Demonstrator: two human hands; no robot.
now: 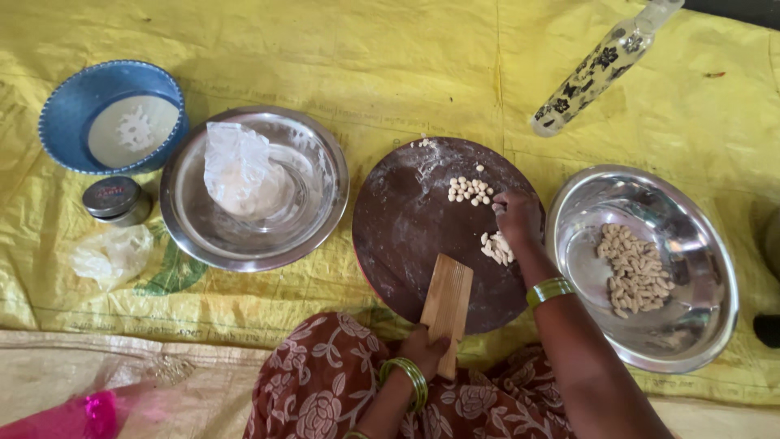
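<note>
Dough bits (470, 190) lie in a small heap on the round brown board (414, 228), near its far edge. More of them sit in a second heap (497, 248) a little closer to the person. The right hand (515, 213) rests on the board between the two heaps, with its fingers curled down and pressed together; I cannot tell if it pinches a bit. The left hand (422, 348) is closed around the bottom of a ridged wooden paddle (446, 303), which lies with its top end on the near edge of the board. Green bangles are on both wrists. To the right of the board is a steel bowl (699, 268) with many shaped bits (635, 271) inside. To the left is a steel plate (325, 162) with a clear bag (238, 169) on it. Farther left are a blue bowl (65, 106) and a small tin (116, 200). A flowered bottle (600, 68) lies on the yellow mat (406, 57).
</note>
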